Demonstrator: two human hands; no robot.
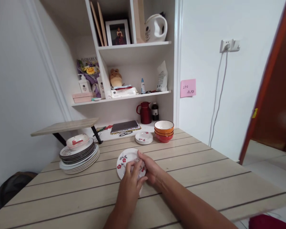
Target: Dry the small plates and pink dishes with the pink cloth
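Head view: the small flowered plate [124, 160] sits mid-table [205, 165]. Both hands meet on it, the right hand [150, 170] pinching its near rim and the left hand [131, 182] curled over its face, grip unclear. It looks light, stiff, glaze-slick and breakable, best held by the rim.

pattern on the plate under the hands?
White plate with red flowers and grey leaves; head view, both hands on it.
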